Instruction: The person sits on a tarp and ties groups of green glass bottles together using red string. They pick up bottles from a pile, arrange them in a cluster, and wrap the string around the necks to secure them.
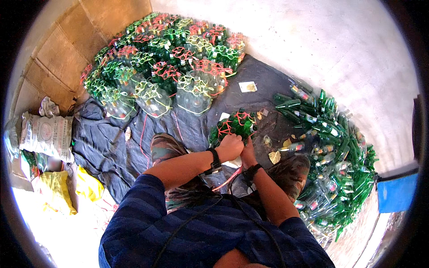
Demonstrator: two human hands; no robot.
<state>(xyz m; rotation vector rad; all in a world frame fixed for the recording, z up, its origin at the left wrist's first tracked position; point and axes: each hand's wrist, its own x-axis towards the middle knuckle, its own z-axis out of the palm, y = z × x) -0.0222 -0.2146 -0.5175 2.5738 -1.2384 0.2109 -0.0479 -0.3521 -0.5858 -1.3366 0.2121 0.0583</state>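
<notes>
A small bundle of green glass bottles (pixel 247 127) stands between my knees, its necks laced together with red plastic strap (pixel 225 129). My left hand (pixel 230 147) is closed in a fist at the near side of this bundle, with its grip on the strap partly hidden. Close beside it, my right hand (pixel 247 153) is at the bundle's near right edge, its fingers closed around the strap and partly covered by the left hand. A length of pinkish-red strap (pixel 229 178) trails below the hands towards my lap.
Many tied bottle bundles (pixel 194 93) stand on the dark ground sheet (pixel 114 147), near the wall. Loose green and clear bottles (pixel 338 157) are heaped at right. White sacks (pixel 47 132) and a yellow bag (pixel 88 184) lie at left. A white card (pixel 247 87) and dry scraps are scattered ahead.
</notes>
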